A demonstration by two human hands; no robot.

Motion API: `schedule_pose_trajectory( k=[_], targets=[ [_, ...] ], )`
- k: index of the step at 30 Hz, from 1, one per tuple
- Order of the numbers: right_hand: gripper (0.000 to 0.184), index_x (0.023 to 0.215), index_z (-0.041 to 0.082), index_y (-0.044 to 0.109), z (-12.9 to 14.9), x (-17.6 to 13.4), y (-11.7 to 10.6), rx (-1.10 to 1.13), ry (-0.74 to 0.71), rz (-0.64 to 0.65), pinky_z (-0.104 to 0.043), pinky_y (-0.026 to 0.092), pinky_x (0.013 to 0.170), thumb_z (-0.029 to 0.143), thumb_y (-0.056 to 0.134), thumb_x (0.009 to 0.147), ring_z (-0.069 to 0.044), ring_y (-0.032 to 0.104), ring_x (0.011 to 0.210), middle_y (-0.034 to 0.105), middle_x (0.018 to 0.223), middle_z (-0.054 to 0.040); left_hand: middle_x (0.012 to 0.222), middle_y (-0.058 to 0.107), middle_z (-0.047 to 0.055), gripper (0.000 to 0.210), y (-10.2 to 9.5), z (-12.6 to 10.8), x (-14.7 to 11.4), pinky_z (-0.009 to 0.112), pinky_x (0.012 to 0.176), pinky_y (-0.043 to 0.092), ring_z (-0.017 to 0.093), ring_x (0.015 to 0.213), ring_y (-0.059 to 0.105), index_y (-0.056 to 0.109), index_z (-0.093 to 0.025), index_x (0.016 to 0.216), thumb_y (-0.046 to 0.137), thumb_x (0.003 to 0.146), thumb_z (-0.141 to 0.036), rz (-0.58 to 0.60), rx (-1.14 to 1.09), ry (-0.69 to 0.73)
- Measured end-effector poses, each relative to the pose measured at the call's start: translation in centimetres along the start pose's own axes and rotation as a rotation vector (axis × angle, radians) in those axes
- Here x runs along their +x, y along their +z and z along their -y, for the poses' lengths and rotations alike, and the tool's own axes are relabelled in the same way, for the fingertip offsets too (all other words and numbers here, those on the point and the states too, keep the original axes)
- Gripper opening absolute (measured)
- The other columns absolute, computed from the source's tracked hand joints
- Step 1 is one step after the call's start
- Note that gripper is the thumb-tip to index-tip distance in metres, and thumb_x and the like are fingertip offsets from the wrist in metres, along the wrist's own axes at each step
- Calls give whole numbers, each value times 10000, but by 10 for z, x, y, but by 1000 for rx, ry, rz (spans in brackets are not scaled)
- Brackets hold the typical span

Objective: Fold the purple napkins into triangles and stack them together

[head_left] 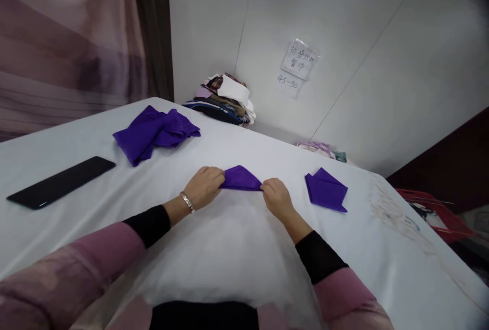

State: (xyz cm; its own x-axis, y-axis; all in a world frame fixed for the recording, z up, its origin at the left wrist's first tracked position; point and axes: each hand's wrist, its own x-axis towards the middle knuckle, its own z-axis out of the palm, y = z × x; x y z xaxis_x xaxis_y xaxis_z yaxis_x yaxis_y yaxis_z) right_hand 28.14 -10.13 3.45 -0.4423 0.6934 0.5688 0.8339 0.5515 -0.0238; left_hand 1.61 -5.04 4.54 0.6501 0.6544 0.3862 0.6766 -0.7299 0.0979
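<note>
A purple cloth napkin, folded to a low triangle with its long edge toward me, is stretched between my hands over the white-covered table. My left hand, with a silver band at the wrist, pinches its left corner. At the opposite corner, my right hand has its fingers closed on the cloth. To the right lies another purple napkin, folded into a pointed shape. A loose heap of purple cloth rests at the back left, apart from both hands.
A long black panel lies on the white tablecloth at the left. Piled clothes stand by the wall behind the table. A handwritten paper sign hangs there. A red basket sits past the table's right edge.
</note>
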Motion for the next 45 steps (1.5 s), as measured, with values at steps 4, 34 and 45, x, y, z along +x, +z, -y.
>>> schedule_pose_trajectory(
  k=[4, 34, 45],
  targets=[
    [224, 874, 157, 634, 5, -35, 27, -22, -70, 186, -309, 401, 725, 80, 425, 855, -189, 486, 832, 607, 867, -74, 993, 620, 71, 130, 27, 0, -29, 362, 843, 411, 205, 958, 554, 528, -190, 840, 507, 750, -98, 111, -114, 6],
    [720, 1431, 92, 189, 82, 30, 62, 300, 375, 445, -491, 72, 1107, 569, 293, 902, -254, 51, 1395, 132, 1510, -145, 1411, 419, 98, 490, 59, -31, 1, 465, 1078, 168, 296, 1337, 263, 427, -202, 1304, 453, 831, -322, 309, -165, 207],
    [765, 1435, 71, 202, 61, -24, 52, 151, 414, 486, -470, 132, 1106, 572, 355, 879, -265, 120, 1387, 148, 1500, -144, 1499, 249, 106, 698, 64, -25, -1, 435, 1110, 80, 251, 1391, 152, 248, -166, 1416, 338, 851, -565, 437, -127, 174]
  ],
)
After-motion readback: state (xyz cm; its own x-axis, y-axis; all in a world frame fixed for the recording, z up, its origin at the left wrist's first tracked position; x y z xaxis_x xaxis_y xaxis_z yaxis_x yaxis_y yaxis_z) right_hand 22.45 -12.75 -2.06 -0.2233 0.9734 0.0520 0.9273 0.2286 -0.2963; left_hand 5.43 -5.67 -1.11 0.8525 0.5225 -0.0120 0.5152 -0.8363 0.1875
